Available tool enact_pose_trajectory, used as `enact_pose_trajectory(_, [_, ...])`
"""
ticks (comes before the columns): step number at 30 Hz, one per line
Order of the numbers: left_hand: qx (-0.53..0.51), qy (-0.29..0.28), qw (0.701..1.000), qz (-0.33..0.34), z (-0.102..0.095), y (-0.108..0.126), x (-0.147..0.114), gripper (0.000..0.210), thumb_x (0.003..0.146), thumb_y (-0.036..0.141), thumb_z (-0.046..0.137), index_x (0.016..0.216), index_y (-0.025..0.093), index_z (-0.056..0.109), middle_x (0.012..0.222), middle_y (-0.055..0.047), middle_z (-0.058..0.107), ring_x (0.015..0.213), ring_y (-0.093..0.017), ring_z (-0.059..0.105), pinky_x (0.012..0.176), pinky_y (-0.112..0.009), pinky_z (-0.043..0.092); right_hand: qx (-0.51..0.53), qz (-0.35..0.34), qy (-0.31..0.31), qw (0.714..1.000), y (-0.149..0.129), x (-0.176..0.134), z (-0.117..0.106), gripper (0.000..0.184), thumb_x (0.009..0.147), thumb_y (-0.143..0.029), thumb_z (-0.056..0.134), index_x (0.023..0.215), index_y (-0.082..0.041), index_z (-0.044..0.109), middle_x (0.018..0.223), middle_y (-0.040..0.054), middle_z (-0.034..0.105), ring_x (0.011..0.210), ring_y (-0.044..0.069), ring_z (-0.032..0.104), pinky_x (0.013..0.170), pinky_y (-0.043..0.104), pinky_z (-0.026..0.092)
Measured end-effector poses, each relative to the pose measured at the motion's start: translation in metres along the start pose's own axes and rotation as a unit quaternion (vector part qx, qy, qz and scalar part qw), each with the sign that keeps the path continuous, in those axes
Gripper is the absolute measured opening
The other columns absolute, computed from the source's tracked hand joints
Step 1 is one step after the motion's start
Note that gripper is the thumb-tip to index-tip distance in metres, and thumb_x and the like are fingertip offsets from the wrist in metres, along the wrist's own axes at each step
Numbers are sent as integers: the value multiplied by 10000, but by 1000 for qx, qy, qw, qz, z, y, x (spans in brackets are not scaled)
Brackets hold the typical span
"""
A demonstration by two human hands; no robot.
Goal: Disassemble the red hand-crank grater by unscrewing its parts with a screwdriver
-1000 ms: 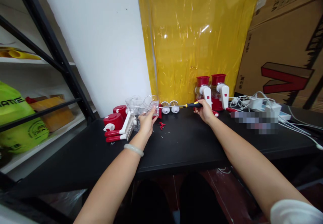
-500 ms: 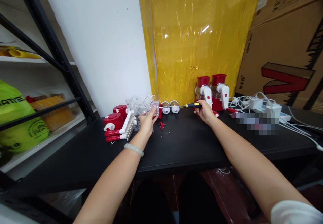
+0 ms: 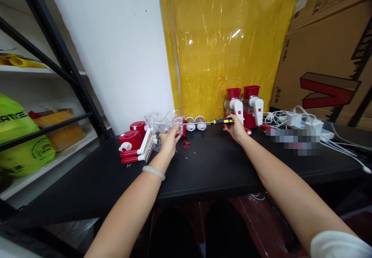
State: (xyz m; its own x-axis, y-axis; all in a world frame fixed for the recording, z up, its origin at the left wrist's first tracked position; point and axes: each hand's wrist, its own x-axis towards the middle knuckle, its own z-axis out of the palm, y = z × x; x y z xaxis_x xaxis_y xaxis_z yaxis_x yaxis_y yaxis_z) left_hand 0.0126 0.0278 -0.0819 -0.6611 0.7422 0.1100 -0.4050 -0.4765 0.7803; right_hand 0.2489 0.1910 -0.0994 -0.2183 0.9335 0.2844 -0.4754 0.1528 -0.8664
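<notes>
My left hand (image 3: 168, 138) is closed around a clear plastic housing (image 3: 173, 119), held just above the black table. My right hand (image 3: 235, 127) grips the black and yellow handle of a long screwdriver (image 3: 220, 121). Its thin shaft runs level to the left and reaches the clear housing; where the tip sits I cannot make out exactly. Behind the shaft stand two white-capped drum cutters (image 3: 195, 123). Small red parts (image 3: 186, 145) and several tiny screws (image 3: 186, 158) lie on the table below my left hand.
Red bases (image 3: 130, 139) and white crank handles with red grips (image 3: 135, 153) lie at the left. Two assembled rotary graters (image 3: 252, 106) stand at the right, beside white chargers and tangled cables (image 3: 314, 124). A large cardboard box (image 3: 322, 56) leans behind them. Shelving (image 3: 52, 29) borders the left.
Both hands stay in nearly the same place with the screwdriver against the clear housing. The fingers of my right hand have shifted slightly on the handle, which looks a little turned.
</notes>
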Motion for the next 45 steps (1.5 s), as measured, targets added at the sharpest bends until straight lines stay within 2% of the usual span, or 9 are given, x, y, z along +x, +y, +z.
enact_pose_trajectory(3, [13,11,1000,20,1,0,-1,497,666,199,888,975,187,499,879,-50,710,851,-168,715,874,-393,576,-40,-4,14,999,2,0,1,425,781,-638,627,773,-254,446,447,-92,365,382,103,392,443,251,438])
enact_pose_trajectory(6, [16,14,1000,24,2,0,-1,498,661,192,889,967,183,496,866,-50,709,842,-170,719,872,-397,577,-40,-9,9,999,2,-2,3,415,760,-557,706,749,-252,425,429,-112,314,367,82,351,462,236,450])
enact_pose_trajectory(12, [10,16,1000,20,1,-1,0,490,668,183,886,967,181,497,858,-48,704,854,-176,720,873,-393,583,6,4,16,1000,-1,-3,5,259,726,-372,688,774,-239,470,526,-79,458,429,82,408,475,236,444])
enact_pose_trajectory(23, [20,21,999,19,3,-1,-1,472,682,179,878,970,174,504,890,-64,703,865,-177,714,866,-394,589,65,18,-19,998,-5,-6,0,214,619,-291,630,793,-244,515,641,-49,553,497,111,494,518,266,452])
enact_pose_trajectory(28, [20,21,999,21,3,0,-1,469,679,190,880,961,179,505,889,-58,709,853,-170,712,870,-398,586,28,17,-14,999,-4,-4,1,305,751,-521,627,769,-244,499,565,-30,546,484,138,512,493,274,466])
enact_pose_trajectory(32, [21,25,999,21,2,0,0,460,681,187,878,953,180,507,873,-55,707,855,-173,715,874,-402,585,-23,30,17,999,-1,-1,2,443,788,-681,593,770,-253,478,427,-65,426,386,130,434,447,275,460])
enact_pose_trajectory(36, [15,20,999,23,2,-1,0,455,684,172,875,950,184,507,864,-52,707,852,-179,716,869,-410,590,-37,19,20,999,2,-1,2,394,765,-550,709,755,-253,451,406,-104,350,363,94,380,467,245,470])
enact_pose_trajectory(40, [23,20,999,23,2,-1,0,464,681,176,877,958,183,506,879,-57,710,844,-175,715,869,-414,592,-15,26,15,999,-1,-2,4,279,766,-418,688,761,-242,472,456,-90,398,400,87,399,482,238,469])
enact_pose_trajectory(45, [22,21,999,19,1,-1,0,468,684,184,877,964,184,501,869,-52,709,838,-168,717,870,-400,591,24,16,19,999,-4,-5,7,221,672,-312,673,775,-238,492,572,-69,488,453,86,427,495,250,456])
